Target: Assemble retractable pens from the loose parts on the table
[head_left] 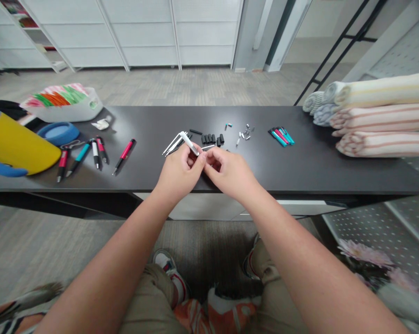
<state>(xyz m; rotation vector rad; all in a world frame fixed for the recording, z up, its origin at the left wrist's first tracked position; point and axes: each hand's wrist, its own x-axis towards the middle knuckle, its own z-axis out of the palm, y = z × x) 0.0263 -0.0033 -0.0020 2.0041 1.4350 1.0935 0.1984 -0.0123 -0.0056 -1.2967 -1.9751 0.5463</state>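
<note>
My left hand [179, 172] is closed round a white pen barrel [188, 142], which points up and to the left above the dark table. My right hand [230, 170] pinches close against the left fingertips at the barrel's lower end; whatever is between its fingers is hidden. Just beyond the hands lie several thin pen refills [172, 145], partly covered by the left hand. Short black rubber grips [209, 138] stand in a group behind the fingers. Small metal pen tips [244, 134] are scattered to the right, near two small teal-ended pieces [229, 125].
Pink, teal and black pen barrels [281, 136] lie farther right, before stacked rolled towels [386, 118]. On the left are a red pen [125, 156], several more pens [80, 157], crumpled tissue [102, 123], a blue ring-shaped object [59, 133], a yellow container [17, 144] and a white basket [91, 105].
</note>
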